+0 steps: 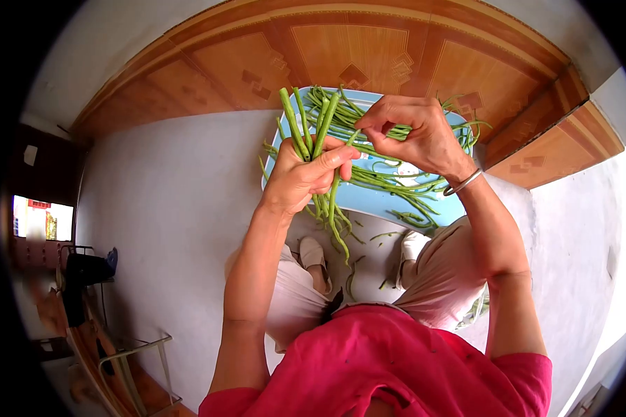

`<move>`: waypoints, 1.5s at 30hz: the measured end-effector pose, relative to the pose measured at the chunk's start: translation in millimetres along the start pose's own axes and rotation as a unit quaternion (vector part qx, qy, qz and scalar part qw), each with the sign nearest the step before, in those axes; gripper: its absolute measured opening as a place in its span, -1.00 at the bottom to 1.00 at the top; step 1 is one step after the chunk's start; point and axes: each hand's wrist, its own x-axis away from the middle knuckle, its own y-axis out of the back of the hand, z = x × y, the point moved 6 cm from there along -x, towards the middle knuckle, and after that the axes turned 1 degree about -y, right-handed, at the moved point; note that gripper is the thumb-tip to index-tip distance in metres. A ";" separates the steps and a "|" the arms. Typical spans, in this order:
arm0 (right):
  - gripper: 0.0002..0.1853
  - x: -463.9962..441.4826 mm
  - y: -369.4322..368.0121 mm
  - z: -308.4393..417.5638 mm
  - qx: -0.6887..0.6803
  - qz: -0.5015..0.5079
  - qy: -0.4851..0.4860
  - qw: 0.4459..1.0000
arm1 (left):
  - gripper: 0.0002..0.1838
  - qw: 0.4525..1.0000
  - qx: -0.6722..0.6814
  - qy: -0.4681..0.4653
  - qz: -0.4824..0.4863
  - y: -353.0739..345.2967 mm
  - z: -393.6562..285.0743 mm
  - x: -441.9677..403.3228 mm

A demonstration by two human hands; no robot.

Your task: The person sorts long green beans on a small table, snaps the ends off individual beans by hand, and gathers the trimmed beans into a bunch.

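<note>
The left hand's [300, 175] grip is clenching a bundle of long, slender green beans [325, 125] over the light-blue, pale-rimmed desk [375, 201], where more green beans [414, 197] are lying, while the right hand's [419, 135] grip is pinching one bean's tip.

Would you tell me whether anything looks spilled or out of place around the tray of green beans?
Yes: small green pieces lie scattered on the floor between the shoes, as if dropped. Some long beans also stick out over the tray's right edge.
</note>
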 end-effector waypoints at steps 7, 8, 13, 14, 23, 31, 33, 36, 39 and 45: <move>-0.91 -0.1 -3.5 -1.1 -0.010 -0.095 -0.100 0.990 | -0.82 0.999 0.000 -0.041 -0.004 -11.0 -6.1 -2.3; -0.92 1.2 -6.7 -15.5 -0.077 -0.127 -0.150 0.978 | -0.81 0.999 0.005 -0.053 0.001 -11.6 -8.2 -2.3; -0.86 1.1 21.7 -61.7 -0.254 -0.181 -0.264 0.913 | -0.81 0.999 -0.002 -0.036 0.011 -16.0 -8.0 5.5; -0.83 4.0 10.6 -61.2 -0.260 -0.128 -0.273 0.917 | -0.81 0.999 0.002 -0.033 -0.005 -12.1 -7.5 4.5; -0.80 -9.4 -14.1 4.0 -0.078 -0.005 -0.137 0.987 | -0.90 0.999 -0.021 0.025 -0.002 -4.2 22.6 -7.1; -0.70 -9.3 -24.4 -3.3 0.017 -0.091 -0.171 0.981 | -0.91 0.998 -0.026 0.056 -0.014 -12.2 33.1 -8.6; -0.71 -6.7 -27.9 -12.1 -0.047 -0.079 -0.194 0.977 | -0.91 0.997 -0.035 0.074 -0.013 -12.3 34.9 -8.1; -0.74 -1.6 -37.0 -24.4 -0.193 -0.038 -0.236 0.952 | -0.87 0.998 -0.027 0.064 0.006 -15.7 35.4 -7.9; -0.77 -1.1 -44.8 -25.4 -0.281 0.014 -0.223 0.933 | -0.87 0.998 -0.002 0.060 0.036 -14.8 34.3 -8.0; -0.67 1.4 -47.2 -19.2 -0.376 0.076 -0.202 0.901 | -0.89 0.995 0.002 0.060 0.077 -15.8 32.5 -7.0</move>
